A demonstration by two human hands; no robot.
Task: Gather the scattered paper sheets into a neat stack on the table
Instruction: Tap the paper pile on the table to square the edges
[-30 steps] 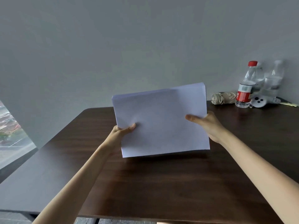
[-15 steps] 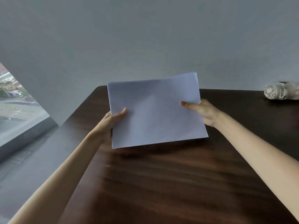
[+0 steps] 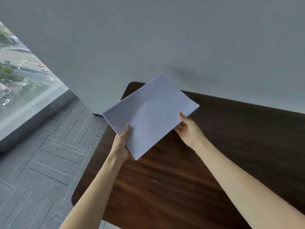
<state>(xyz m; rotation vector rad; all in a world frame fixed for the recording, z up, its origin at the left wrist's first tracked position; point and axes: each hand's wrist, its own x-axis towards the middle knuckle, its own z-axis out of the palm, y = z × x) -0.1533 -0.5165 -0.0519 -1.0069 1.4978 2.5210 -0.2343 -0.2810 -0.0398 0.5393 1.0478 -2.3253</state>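
My two bare arms reach forward over the dark wooden worktop. My left hand grips the near left edge of the paper stack, thumb on top. My right hand holds the right edge, thumb on top and fingers curled under. The stack is tilted, above the worktop's far left corner. Beyond it is the grey wall.

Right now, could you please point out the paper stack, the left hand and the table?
paper stack (image 3: pixel 151 114), head view, middle of the top sheet.
left hand (image 3: pixel 121 142), head view, back of the hand.
table (image 3: pixel 239 129), head view, bare wood right of the stack.
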